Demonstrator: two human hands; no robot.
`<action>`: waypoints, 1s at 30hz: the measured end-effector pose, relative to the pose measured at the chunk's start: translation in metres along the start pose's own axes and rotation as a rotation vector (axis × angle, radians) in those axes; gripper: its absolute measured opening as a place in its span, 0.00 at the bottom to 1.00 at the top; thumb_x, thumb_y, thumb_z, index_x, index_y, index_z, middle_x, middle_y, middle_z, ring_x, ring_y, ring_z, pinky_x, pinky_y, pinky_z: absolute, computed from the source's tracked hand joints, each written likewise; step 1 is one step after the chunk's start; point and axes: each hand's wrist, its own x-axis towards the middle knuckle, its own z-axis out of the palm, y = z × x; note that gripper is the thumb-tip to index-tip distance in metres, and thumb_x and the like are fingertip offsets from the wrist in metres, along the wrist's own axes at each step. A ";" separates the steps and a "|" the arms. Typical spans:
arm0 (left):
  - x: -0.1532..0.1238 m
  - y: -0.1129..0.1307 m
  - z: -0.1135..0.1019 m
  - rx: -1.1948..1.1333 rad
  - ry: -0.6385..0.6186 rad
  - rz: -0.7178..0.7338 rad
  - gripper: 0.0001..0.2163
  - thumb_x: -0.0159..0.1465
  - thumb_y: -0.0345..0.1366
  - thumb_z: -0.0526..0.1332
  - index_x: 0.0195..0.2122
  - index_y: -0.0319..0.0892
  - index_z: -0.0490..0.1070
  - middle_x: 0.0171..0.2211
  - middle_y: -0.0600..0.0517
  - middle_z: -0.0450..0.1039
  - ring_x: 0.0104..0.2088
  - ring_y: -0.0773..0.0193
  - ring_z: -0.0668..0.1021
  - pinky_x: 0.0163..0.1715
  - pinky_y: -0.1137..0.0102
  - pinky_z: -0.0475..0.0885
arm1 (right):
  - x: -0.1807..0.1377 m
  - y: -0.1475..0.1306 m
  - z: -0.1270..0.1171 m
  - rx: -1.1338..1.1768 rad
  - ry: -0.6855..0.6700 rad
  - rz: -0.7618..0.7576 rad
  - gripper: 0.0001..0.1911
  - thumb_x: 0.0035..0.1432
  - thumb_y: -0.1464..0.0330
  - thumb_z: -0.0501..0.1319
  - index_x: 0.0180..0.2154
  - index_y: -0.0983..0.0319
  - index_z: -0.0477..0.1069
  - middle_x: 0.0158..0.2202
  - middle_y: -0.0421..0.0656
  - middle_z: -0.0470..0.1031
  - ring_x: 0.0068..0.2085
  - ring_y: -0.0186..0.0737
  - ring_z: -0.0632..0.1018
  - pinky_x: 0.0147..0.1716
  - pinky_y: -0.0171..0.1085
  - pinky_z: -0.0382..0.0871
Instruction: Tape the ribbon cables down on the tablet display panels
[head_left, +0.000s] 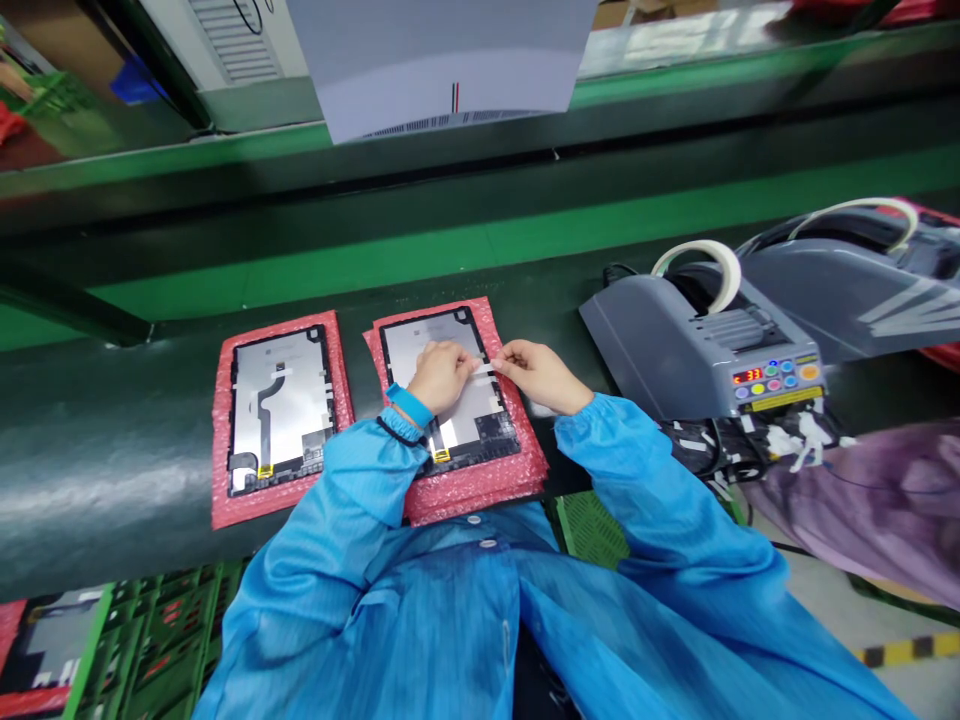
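Two tablet back panels lie on pink bubble-wrap pads on the dark bench. My left hand (441, 374) rests on the right panel (480, 410), fingers curled and pressing a small strip of tape (486, 366) near its right edge. My right hand (541, 374) pinches the other end of that strip at the panel's right rim. The left panel (280, 408), with a dark flex cable across it, sits untouched on its own pink pad (225, 500). Blue sleeves cover both arms.
A grey automatic tape dispenser (705, 345) with coloured buttons and a red display stands right of my hands, a second one (847, 280) behind it. A green conveyor belt (480, 245) runs beyond the bench. Green crates (150, 630) sit below left, purple cloth (862, 490) lower right.
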 end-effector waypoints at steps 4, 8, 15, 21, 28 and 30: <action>0.001 0.003 0.005 0.059 0.022 -0.054 0.11 0.64 0.37 0.56 0.27 0.40 0.71 0.33 0.46 0.73 0.41 0.53 0.71 0.44 0.56 0.65 | 0.006 0.003 0.003 -0.120 0.028 -0.068 0.06 0.52 0.69 0.58 0.24 0.60 0.65 0.23 0.38 0.67 0.27 0.35 0.68 0.30 0.36 0.62; 0.000 0.008 0.011 0.125 0.068 -0.090 0.12 0.64 0.37 0.55 0.25 0.40 0.69 0.35 0.43 0.71 0.44 0.48 0.68 0.44 0.53 0.64 | 0.009 0.008 0.007 -0.175 0.081 -0.093 0.07 0.51 0.71 0.58 0.22 0.59 0.63 0.25 0.40 0.67 0.31 0.38 0.69 0.35 0.38 0.63; -0.003 0.012 0.013 0.164 0.050 -0.108 0.11 0.64 0.38 0.55 0.27 0.40 0.70 0.38 0.42 0.69 0.46 0.46 0.67 0.43 0.53 0.63 | 0.008 0.007 0.009 -0.192 0.062 -0.046 0.09 0.52 0.72 0.58 0.22 0.59 0.62 0.26 0.41 0.65 0.33 0.40 0.69 0.39 0.40 0.63; -0.003 0.012 0.013 0.189 0.049 -0.099 0.11 0.65 0.38 0.55 0.28 0.40 0.71 0.39 0.42 0.69 0.46 0.47 0.66 0.44 0.54 0.63 | 0.008 0.005 0.007 -0.215 0.041 -0.025 0.09 0.52 0.72 0.58 0.22 0.59 0.62 0.26 0.41 0.66 0.33 0.40 0.70 0.39 0.39 0.63; -0.005 0.016 0.015 0.270 0.039 -0.118 0.11 0.65 0.39 0.55 0.33 0.39 0.73 0.40 0.44 0.70 0.48 0.49 0.67 0.44 0.58 0.63 | 0.009 0.009 0.011 -0.229 0.065 0.022 0.09 0.51 0.72 0.59 0.21 0.61 0.64 0.24 0.39 0.65 0.30 0.36 0.68 0.35 0.37 0.62; -0.006 0.016 0.015 0.285 0.048 -0.120 0.10 0.65 0.39 0.56 0.34 0.39 0.73 0.40 0.44 0.70 0.48 0.50 0.67 0.45 0.59 0.63 | 0.005 0.011 0.012 -0.230 0.140 0.050 0.08 0.51 0.70 0.61 0.22 0.61 0.65 0.24 0.39 0.65 0.29 0.36 0.68 0.33 0.36 0.62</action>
